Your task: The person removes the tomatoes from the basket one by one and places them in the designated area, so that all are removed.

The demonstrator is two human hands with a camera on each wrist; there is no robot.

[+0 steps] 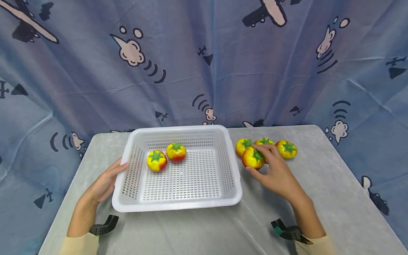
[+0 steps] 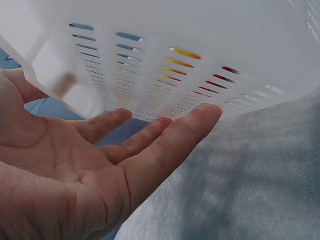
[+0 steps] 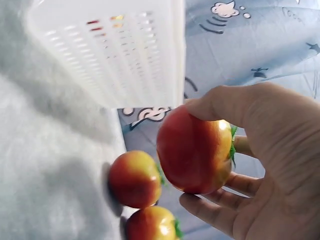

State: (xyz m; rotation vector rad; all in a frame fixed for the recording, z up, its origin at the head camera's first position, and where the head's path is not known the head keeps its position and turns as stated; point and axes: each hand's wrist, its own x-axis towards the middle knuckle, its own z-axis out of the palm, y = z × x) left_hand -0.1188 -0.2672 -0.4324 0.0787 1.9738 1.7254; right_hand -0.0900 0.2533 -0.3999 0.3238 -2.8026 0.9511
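Note:
My right hand (image 1: 275,170) holds a red-and-yellow toy tomato (image 1: 253,158) with a green leafy top, gripped between thumb and fingertips. In the right wrist view this tomato (image 3: 187,155) shows its red underside, lifted off the table. My left hand (image 1: 103,184) grips the left side of a white plastic basket (image 1: 178,205), thumb over the rim. In the left wrist view the fingers (image 2: 165,145) lie along the outside of its slotted wall. Inside the basket sit two similar tomatoes, one at the left (image 1: 157,161) and one slightly behind it (image 1: 176,152).
Right of the basket, three more toy tomatoes stand on the grey table (image 1: 197,233): one at the left (image 1: 243,145), one in the middle (image 1: 264,141) and one at the right (image 1: 286,149). A blue patterned curtain (image 1: 185,71) hangs behind the table's back edge.

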